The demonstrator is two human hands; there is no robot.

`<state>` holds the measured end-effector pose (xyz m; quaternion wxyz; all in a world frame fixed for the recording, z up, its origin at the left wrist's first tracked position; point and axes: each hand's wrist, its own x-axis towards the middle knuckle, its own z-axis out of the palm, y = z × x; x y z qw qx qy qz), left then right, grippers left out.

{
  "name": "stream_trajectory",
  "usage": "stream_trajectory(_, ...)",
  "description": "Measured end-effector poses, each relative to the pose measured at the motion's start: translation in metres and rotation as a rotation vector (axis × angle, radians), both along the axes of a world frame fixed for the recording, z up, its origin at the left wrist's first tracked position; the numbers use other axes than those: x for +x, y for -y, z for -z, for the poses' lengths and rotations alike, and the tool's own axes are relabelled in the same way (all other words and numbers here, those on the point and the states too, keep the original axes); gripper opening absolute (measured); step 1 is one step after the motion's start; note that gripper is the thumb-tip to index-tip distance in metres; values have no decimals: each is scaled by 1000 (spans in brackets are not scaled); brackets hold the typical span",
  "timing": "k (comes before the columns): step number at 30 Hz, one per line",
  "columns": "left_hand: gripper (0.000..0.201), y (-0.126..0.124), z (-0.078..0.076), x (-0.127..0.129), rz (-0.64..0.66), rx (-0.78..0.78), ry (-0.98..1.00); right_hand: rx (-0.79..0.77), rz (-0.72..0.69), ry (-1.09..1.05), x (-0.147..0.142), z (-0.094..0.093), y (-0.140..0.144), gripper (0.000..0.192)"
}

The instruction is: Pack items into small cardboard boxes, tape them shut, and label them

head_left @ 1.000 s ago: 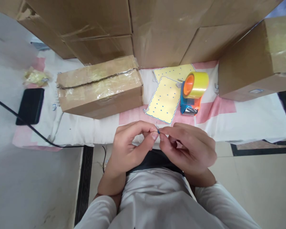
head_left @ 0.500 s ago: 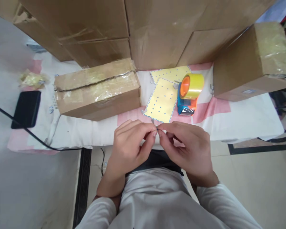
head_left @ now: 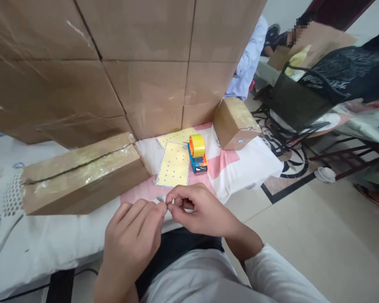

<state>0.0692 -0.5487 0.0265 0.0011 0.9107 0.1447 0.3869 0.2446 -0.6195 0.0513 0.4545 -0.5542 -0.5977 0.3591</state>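
I see left hand [head_left: 131,237] and right hand [head_left: 197,210] meeting fingertip to fingertip, fingers pinched closed on a tiny object [head_left: 166,205] too small to identify, just before the yellow dotted card [head_left: 173,168], tape dispenser [head_left: 198,153] beside it.

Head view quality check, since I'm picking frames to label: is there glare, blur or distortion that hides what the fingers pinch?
Head view: wide-angle bending tilts the stacked brown cardboard boxes; glare streaks the clear tape on the long taped cardboard box; the left hand and right hand look slightly soft, so the tiny item between their fingertips is too small to identify; the yellow tape roll in its orange-blue dispenser reads clearly.
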Motion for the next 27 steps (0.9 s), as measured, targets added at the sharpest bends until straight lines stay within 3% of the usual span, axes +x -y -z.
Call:
stream_trajectory(5, 12, 8, -8, 1, -11, 39, 7, -108, 37, -193, -7, 0, 7, 6)
stream_trajectory(18, 16, 24, -20, 1, 5, 44, 28, -66, 79, -279, -14, 0, 21, 5)
stream_trajectory(27, 12, 36, -13, -4, 116, -425, 304, 74, 43, -301, -21, -14, 36, 9)
